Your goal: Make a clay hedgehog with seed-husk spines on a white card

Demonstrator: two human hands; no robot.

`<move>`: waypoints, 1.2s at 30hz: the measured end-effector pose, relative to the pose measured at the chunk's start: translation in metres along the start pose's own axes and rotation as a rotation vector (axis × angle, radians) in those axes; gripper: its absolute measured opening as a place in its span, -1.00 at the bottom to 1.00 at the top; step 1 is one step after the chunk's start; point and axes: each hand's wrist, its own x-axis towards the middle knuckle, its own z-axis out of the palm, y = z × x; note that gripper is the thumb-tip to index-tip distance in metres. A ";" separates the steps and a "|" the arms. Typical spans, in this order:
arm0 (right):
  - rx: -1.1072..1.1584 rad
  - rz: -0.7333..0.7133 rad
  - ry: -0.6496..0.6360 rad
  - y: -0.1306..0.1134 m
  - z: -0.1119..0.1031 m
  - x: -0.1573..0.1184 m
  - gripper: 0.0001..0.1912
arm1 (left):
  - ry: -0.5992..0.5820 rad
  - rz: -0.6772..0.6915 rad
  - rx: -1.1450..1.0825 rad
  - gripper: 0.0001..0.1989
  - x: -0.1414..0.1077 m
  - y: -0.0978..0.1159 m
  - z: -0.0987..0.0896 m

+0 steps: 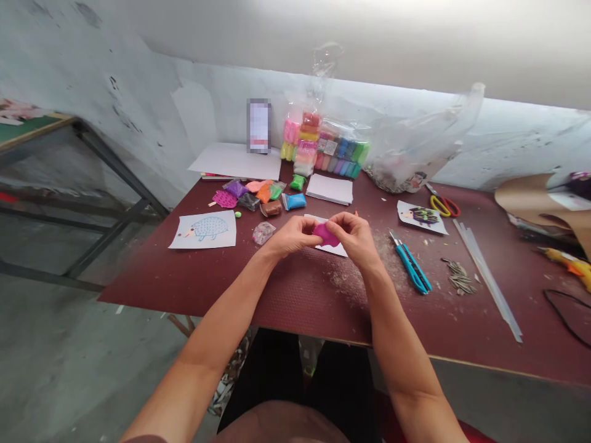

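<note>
Between both hands is a flattened piece of magenta modelling clay (pixel 325 234). My left hand (pixel 295 236) pinches its left edge, and my right hand (pixel 353 237) pinches its upper right side with thumb and fingers. Below the clay lies a small white card (pixel 339 248), partly hidden by the hands. To the left rests a card with a blue hedgehog drawing (pixel 210 227). A crumpled clear wrapper (pixel 263 233) sits near my left wrist. Behind it are packets of clay, among them blue (pixel 294 201), brown (pixel 271 209) and purple (pixel 236 188).
At right lie a teal utility knife (pixel 412 266), a pile of small seed-like pieces (pixel 458 278), clear glue sticks (pixel 488 280), scissors (pixel 444 205), a decorated hedgehog card (pixel 422 218) and a yellow glue gun (pixel 567 261). Bagged clay (pixel 341 154) and a phone (pixel 258 126) stand against the wall.
</note>
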 end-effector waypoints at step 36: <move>-0.005 0.007 -0.020 -0.001 -0.005 0.002 -0.47 | 0.145 0.058 -0.099 -0.51 0.005 -0.007 0.004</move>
